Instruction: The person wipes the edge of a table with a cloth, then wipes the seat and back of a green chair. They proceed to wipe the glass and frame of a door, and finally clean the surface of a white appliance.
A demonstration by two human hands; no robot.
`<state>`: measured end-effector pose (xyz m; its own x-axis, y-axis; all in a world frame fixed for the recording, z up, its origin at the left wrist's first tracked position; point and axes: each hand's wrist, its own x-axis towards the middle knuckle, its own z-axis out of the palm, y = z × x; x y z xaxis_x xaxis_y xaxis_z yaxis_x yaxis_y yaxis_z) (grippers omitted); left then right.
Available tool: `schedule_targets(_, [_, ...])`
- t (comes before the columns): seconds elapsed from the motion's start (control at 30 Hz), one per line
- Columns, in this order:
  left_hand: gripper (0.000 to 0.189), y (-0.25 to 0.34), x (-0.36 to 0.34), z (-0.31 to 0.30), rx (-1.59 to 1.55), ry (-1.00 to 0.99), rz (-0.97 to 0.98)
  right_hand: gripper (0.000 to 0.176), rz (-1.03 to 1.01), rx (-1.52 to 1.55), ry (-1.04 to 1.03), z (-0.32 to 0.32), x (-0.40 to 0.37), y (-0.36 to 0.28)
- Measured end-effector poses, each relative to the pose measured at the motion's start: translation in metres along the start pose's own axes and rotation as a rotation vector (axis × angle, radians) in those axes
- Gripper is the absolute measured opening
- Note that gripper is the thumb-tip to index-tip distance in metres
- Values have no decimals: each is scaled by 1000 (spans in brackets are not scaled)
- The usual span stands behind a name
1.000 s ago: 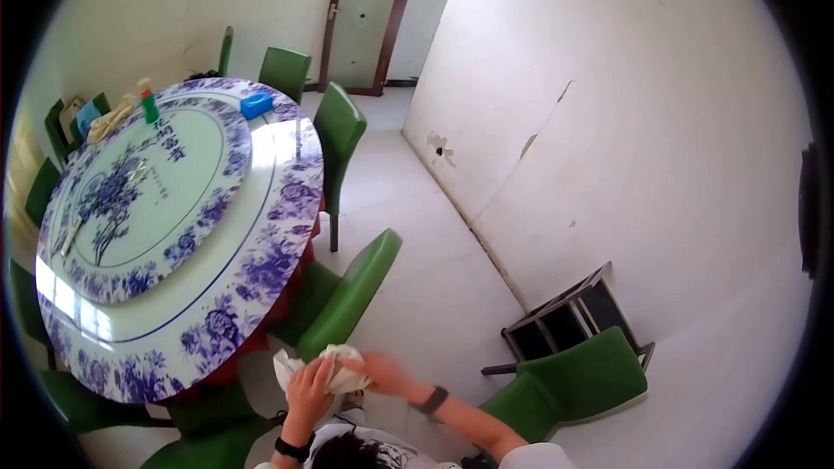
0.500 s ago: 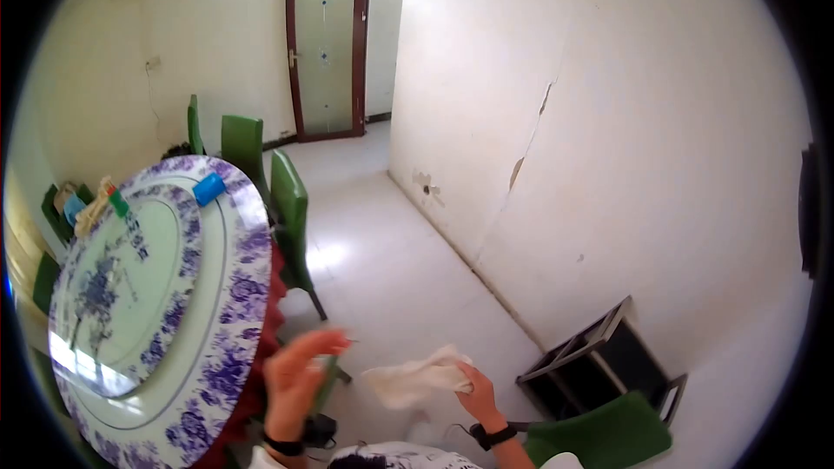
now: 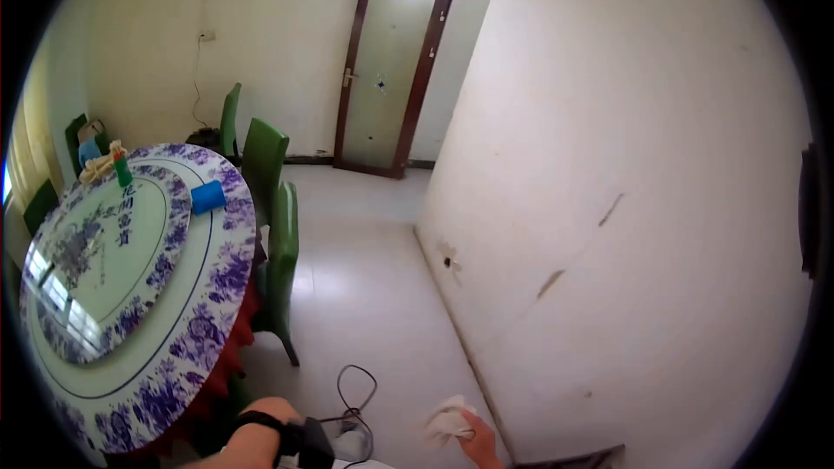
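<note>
My right hand (image 3: 479, 440) is closed round a crumpled white cloth (image 3: 450, 420) at the bottom, right of centre. At the lower edge, my left forearm and wrist (image 3: 263, 434) show a dark band; the fingers of that hand are hidden. Beside the wrist is a black object (image 3: 311, 445), with a dark cable (image 3: 369, 399) looping over the floor near a pale, blurred thing. On the left stands a round table with a purple flower pattern (image 3: 228, 274), bearing a blue item (image 3: 208, 197) and a green bottle (image 3: 122, 169).
Green chairs (image 3: 283, 252) stand along the table's right side. A glass door (image 3: 387, 78) with a brown frame is at the back. A scuffed white wall (image 3: 608, 165) fills the right, and a dark metal frame (image 3: 599, 459) shows at its foot.
The view has turned and shifted. My left hand has dropped low, its fingers out of sight. My right hand is lower, still with the cloth. The cable loop has come into view.
</note>
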<state>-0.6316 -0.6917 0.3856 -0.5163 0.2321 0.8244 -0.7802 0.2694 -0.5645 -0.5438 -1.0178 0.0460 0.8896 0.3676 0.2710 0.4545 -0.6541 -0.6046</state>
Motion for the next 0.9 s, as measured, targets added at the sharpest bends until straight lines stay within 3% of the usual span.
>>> schedule_targets(0.1, [21,-55,-47,-42,-63,339,-404,44,-265,-194,-123,12,91,36])
schedule_targets(0.2, [20,-148,-74,-42,-556,720,-715,52,-328,-105,-30,-2,176,21])
schedule_targets(0.23, [20,-179,-93,-42,-691,711,-768,54,-338,-13,25,-10,204,12])
schedule_targets(0.3, [21,-242,-133,-48,-1014,662,-837,51,-170,-107,-2,-7,233,48])
schedule_targets(0.37, [24,-293,-170,-55,-1359,629,-902,50,-31,-98,100,-2,257,76])
schedule_targets(0.43, [27,-330,-214,-59,-1551,430,-1113,48,87,-86,235,3,285,107])
schedule_targets(0.5, [28,-338,-287,-55,-1298,109,-1245,47,176,-67,356,9,318,142])
schedule_targets(0.53, [32,-351,-329,-67,-1041,-27,-1172,47,205,-56,401,12,336,160])
schedule_targets(0.6, [44,-388,-399,-99,-959,-241,-1373,46,224,-47,450,10,380,195])
schedule_targets(0.63, [51,-414,-412,-129,-1131,-335,-1680,47,221,-37,429,3,407,211])
schedule_targets(0.7, [66,-405,-532,-146,-529,-412,-1646,50,227,-2,361,-5,448,223])
schedule_targets(0.77, [64,-389,-613,-189,-84,-606,-1677,53,212,57,292,-2,504,228])
schedule_targets(0.9, [73,-398,-654,-276,211,-676,-1842,55,90,442,111,20,639,228])
